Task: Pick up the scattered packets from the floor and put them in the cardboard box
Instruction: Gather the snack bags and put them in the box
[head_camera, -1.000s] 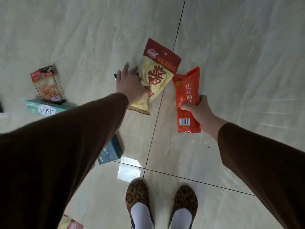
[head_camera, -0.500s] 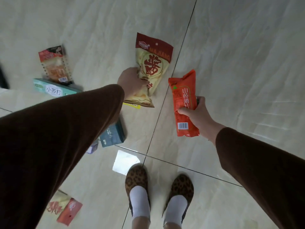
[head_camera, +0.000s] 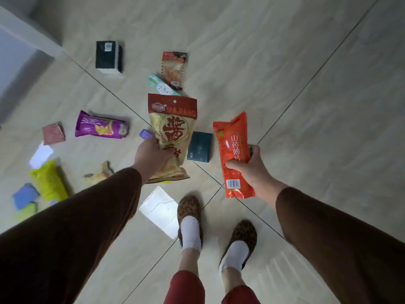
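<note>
Clearly, 2 packets are off the floor: the left hand (head_camera: 151,156) has its fingers wrapped round the lower part of the yellow-and-maroon packet (head_camera: 173,132), and the right hand (head_camera: 249,167) clasps the orange packet (head_camera: 234,154). The yellow-and-maroon packet hides part of the green tube (head_camera: 163,86); other packets at left blur, and no cardboard box shows.

light: soft, dim | glare: bright patch on floor (head_camera: 161,210) | blur: left edge packets | distortion: wide-angle
</note>
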`<action>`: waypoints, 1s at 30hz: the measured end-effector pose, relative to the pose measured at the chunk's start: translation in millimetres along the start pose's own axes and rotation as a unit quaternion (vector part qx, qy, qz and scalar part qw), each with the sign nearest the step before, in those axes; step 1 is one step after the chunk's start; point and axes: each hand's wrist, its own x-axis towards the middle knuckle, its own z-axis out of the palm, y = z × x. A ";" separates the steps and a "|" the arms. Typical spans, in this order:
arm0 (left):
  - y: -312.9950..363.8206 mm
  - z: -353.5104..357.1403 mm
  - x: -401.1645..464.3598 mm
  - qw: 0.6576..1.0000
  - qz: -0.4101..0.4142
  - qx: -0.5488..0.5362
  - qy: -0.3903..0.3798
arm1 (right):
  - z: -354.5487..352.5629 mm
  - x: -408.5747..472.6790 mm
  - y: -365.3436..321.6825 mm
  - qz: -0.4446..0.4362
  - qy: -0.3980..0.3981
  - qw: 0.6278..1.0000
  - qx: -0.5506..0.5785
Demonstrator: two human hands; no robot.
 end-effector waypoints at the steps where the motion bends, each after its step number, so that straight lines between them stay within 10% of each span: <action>1: -16.3 -8.4 -14.6 1.000 -0.020 -0.018 0.008 | 13.4 -10.6 -4.5 -0.006 -0.010 1.000 -0.016; 17: -298.2 -163.3 -231.5 0.963 -0.151 -0.213 0.070 | 275.8 -198.7 -9.2 -0.063 -0.126 0.925 -0.353; 30: -534.0 -297.2 -310.6 0.943 -0.202 -0.239 0.113 | 547.5 -293.9 60.9 -0.092 -0.133 0.911 -0.380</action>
